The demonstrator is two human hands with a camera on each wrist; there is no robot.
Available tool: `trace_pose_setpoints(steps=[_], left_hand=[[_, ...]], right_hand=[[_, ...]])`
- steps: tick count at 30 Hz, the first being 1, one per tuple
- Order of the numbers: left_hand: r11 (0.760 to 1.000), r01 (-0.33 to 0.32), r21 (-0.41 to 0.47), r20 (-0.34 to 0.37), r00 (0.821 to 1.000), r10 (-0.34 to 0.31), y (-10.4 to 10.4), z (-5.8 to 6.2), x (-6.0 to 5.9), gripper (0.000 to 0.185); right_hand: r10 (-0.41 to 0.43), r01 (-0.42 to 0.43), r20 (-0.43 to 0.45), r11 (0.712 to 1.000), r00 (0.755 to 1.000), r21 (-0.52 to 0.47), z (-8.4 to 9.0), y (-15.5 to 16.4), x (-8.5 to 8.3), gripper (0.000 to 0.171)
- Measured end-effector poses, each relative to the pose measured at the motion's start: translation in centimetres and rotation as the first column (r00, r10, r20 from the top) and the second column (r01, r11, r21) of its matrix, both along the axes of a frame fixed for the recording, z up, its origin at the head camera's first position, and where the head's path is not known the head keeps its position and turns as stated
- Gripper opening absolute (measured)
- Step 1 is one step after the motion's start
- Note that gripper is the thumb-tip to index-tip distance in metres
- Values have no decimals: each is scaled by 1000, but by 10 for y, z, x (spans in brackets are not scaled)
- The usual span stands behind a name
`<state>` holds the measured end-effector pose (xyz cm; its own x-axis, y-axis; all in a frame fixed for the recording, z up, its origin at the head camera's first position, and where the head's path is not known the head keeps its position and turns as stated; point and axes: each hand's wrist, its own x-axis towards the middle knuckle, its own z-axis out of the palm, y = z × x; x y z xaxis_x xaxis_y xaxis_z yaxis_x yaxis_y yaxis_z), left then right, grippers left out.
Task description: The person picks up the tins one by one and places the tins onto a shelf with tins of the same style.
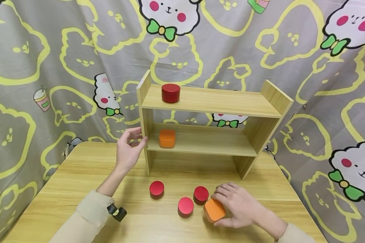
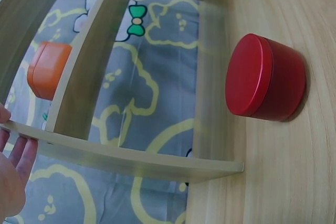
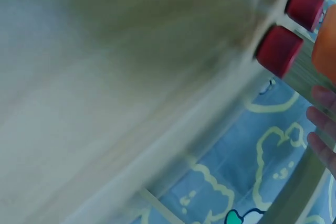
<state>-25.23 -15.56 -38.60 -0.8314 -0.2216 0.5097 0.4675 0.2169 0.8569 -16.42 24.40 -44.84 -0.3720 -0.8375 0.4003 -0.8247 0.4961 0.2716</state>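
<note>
My left hand [image 1: 128, 148] holds the left side panel of a small wooden shelf [image 1: 197, 138], thumb at the front edge and fingers on the outer face. My right hand [image 1: 238, 206] grips an orange square tin [image 1: 214, 210] between thumb and fingers, low over the table. Close beside that tin stand two round red tins, one [image 1: 201, 195] farther back and one [image 1: 185, 206] nearer. A third red tin [image 2: 265, 77] is on the table before the shelf's left end. Another orange tin [image 1: 167, 138] sits at the left of the middle board, and a red tin [image 1: 170, 92] on the top board.
The shelf stands toward the back of a light wooden table [image 1: 88, 162]. Behind it and along both sides hangs a grey curtain [image 1: 182, 60] with cartoon figures. A wrist camera [image 1: 117, 212] is strapped at my left cuff.
</note>
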Motion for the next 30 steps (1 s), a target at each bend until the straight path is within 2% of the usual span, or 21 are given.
trace_pose_setpoints(steps=[11,19,30], left_hand=[[1000,0,-1,0,1000,0,0,0,0,37],[1000,3,-1,-1,1000,-3,1,0,0,36],[1000,1,-8,-1,1000,-1,0,0,1,37]], right_hand=[[-9,7,-30,998,999,-65,24,-1,-14,68],[-98,91,-63,990,993,-108,34,-6,-20,72],[-182,160,-100,968,978,-192,50,-25,-28,70]])
